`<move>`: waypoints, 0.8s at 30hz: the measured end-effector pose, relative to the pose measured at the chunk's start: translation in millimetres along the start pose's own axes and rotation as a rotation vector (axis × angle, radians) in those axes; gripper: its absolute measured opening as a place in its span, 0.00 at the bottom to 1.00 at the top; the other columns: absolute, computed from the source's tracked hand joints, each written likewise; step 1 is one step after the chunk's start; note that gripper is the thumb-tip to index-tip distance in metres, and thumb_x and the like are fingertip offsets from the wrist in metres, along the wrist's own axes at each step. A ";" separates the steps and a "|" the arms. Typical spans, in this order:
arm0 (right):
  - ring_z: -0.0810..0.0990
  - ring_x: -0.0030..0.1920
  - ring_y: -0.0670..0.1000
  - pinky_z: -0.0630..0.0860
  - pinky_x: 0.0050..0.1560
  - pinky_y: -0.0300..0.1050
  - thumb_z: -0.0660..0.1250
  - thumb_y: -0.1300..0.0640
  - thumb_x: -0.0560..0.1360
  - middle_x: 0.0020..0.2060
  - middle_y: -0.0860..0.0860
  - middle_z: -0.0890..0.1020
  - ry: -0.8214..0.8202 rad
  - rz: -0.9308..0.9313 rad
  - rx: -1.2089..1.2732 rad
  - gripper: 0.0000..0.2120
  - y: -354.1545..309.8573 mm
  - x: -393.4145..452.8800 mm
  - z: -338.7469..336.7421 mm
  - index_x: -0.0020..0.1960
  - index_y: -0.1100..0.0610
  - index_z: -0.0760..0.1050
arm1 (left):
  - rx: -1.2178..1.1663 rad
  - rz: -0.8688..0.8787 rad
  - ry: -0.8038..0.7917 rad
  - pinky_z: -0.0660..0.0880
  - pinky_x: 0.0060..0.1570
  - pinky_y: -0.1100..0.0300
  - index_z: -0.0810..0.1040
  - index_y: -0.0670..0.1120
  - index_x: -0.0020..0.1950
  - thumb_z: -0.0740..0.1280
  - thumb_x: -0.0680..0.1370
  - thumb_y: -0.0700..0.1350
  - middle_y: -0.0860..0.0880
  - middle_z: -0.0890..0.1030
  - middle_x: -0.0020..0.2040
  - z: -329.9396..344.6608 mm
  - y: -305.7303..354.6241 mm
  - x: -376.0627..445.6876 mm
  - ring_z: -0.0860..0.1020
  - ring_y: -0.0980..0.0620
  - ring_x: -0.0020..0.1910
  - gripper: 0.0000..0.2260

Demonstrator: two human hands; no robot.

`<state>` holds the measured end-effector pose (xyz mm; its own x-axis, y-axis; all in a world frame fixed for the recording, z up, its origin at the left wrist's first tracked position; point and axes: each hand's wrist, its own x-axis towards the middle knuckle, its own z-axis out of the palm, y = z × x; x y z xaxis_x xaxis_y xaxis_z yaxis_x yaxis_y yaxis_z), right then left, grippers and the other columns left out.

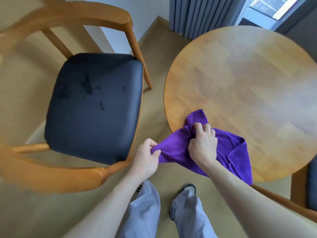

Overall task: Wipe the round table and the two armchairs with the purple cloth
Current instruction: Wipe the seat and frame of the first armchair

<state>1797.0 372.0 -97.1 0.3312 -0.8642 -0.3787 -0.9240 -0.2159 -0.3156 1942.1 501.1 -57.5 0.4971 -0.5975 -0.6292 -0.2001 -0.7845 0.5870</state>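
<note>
Both hands have hold of the purple cloth (pixel 202 152), which lies half on the near left edge of the round worktop (pixel 248 86) and half off it, stretched out toward the near left. The right hand (pixel 203 143) is on top of the cloth at the rim, fingers curled into a bunch of fabric, while the left hand (pixel 147 157) is out past the rim, over the floor (pixel 154 40), pinching a corner between thumb and curled fingers. The cloth's long axis so runs from that left-hand corner across to the loose folded end on the right, which hangs a little over the near edge. The right hand is the nearer one to the bare wood, and most of that wood stretches away to the far right of it, so a wipe would likely start from here and go outward. The top is pale wood with a visible seam and nothing else on it. One armchair (pixel 96 103), with a dark padded seat and a curved wooden frame, stands just to the left, well within reach of the left hand; part of a second armchair (pixel 311 182) shows at the right edge, tucked beside the worktop. Grey curtains (pixel 202 16) and a window (pixel 274 7) are at the far side, and the person's trouser legs (pixel 147 212) and shoes (pixel 189 188) are below.
</note>
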 end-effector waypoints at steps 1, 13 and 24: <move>0.70 0.53 0.62 0.71 0.49 0.58 0.61 0.67 0.70 0.55 0.57 0.73 0.009 -0.015 0.007 0.20 -9.9 2.3 3.3 0.61 0.57 0.71 | 0.065 0.025 0.008 0.69 0.41 0.57 0.73 0.49 0.48 0.65 0.80 0.43 0.51 0.80 0.44 -12.5 -2.7 2.9 0.76 0.50 0.43 0.02; 0.69 0.54 0.55 0.72 0.56 0.53 0.59 0.71 0.69 0.51 0.51 0.73 0.031 -0.192 0.194 0.18 -154.4 34.1 22.5 0.55 0.57 0.76 | 0.075 0.062 0.050 0.76 0.48 0.50 0.69 0.54 0.48 0.59 0.82 0.45 0.55 0.77 0.44 -163.1 -62.0 56.9 0.76 0.52 0.45 0.05; 0.72 0.57 0.56 0.72 0.61 0.49 0.60 0.70 0.71 0.54 0.54 0.75 -0.001 -0.334 0.191 0.21 -293.9 67.8 32.3 0.61 0.59 0.77 | 0.037 0.067 0.211 0.79 0.47 0.49 0.70 0.53 0.50 0.61 0.82 0.46 0.56 0.77 0.44 -273.1 -115.1 102.2 0.78 0.53 0.45 0.02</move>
<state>2097.2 391.5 -58.1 0.6080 -0.7604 -0.2284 -0.7130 -0.3964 -0.5783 2246.5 575.6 -50.2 0.6463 -0.6035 -0.4670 -0.2676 -0.7524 0.6020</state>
